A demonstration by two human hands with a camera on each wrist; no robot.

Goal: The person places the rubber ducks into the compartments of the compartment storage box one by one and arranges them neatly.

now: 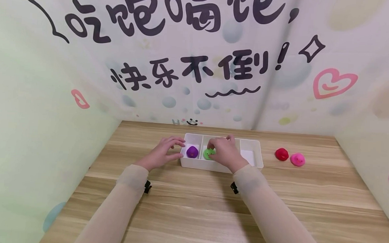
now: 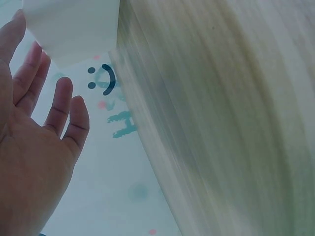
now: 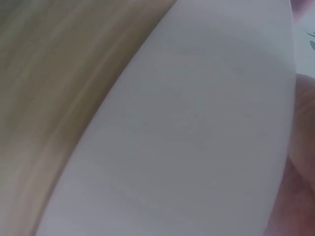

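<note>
A long white divided box (image 1: pixel 205 165) stands on the wooden table in the head view. In its left compartment sits a round purple toy (image 1: pixel 192 152). The middle compartment holds a round green toy (image 1: pixel 209 153) with a small face, and my right hand (image 1: pixel 225 152) reaches in from above and pinches it between thumb and fingers. My left hand (image 1: pixel 163 152) is at the box's left end, fingers loosely spread with the tips right at the wall. From the left wrist, the left fingers (image 2: pixel 61 105) show beside the white box wall. Mostly box side fills the right wrist view.
A red toy (image 1: pixel 281 154) and a pink toy (image 1: pixel 298 159) with a face lie side by side on the table, right of the box. Behind the table (image 1: pixel 190 215) hangs a printed white backdrop (image 1: pixel 168 113), and pale walls rise on both sides.
</note>
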